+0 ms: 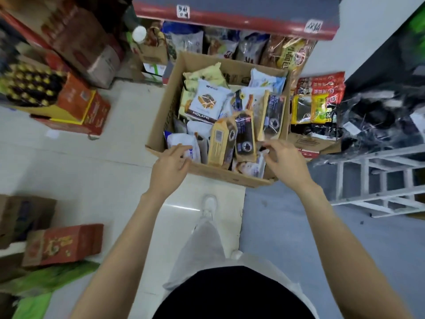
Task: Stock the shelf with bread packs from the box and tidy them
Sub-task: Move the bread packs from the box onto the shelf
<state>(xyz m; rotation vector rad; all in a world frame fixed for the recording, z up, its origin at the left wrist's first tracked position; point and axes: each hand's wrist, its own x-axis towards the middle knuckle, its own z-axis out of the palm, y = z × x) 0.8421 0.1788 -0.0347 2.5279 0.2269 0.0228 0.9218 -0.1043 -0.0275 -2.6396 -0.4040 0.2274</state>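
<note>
Reaching into box (174,72): bread packs (222,143) looked light, soft, crinkly; best taken by top seams. My left hand (169,165) and right hand (284,161) hovered at near rim, fingers loosely curled, seemingly empty.

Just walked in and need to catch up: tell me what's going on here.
A person stands over an open cardboard box on the floor, packed with bread packs. Both hands are at its near edge: the left hand touches a white pack, and the right hand hovers, fingers loosely curled, holding nothing. The shelf beyond the box already holds packaged goods.
</note>
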